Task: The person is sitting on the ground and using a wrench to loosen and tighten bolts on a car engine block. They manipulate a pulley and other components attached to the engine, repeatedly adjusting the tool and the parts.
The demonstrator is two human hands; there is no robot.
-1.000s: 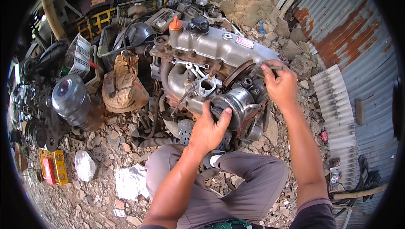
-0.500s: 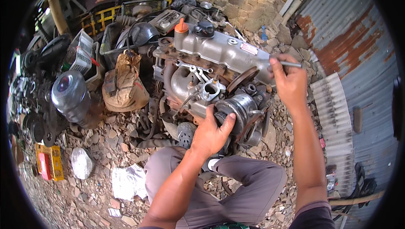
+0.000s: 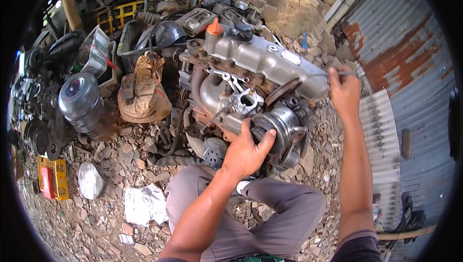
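Observation:
A greasy engine with a grey metal valve cover point(image 3: 258, 52) lies in front of me. My left hand point(image 3: 247, 153) wraps round a round metal part point(image 3: 279, 119) at its near right side, thumb and forefinger spread on the edge. My right hand point(image 3: 345, 88) is closed on a slim metal rod point(image 3: 318, 75), held over the right end of the cover; whether its tip touches the cover I cannot tell. An orange plug point(image 3: 214, 27) and a black cap point(image 3: 240, 33) top the cover's left end. Spanners point(image 3: 232, 79) rest by the pale flanged opening point(image 3: 248, 101).
To the left stand a clear plastic jug point(image 3: 79, 100), a torn brown sack point(image 3: 142, 98) and crates of parts point(image 3: 99, 52). A yellow basket point(image 3: 60, 180) and a white cloth point(image 3: 144, 205) lie on the stony ground. Corrugated metal sheets point(image 3: 395, 64) line the right side.
My right hand has shifted slightly right, and the rod now shows to the left of its fingers. My left hand stays on the round part. The whole view has shifted a little.

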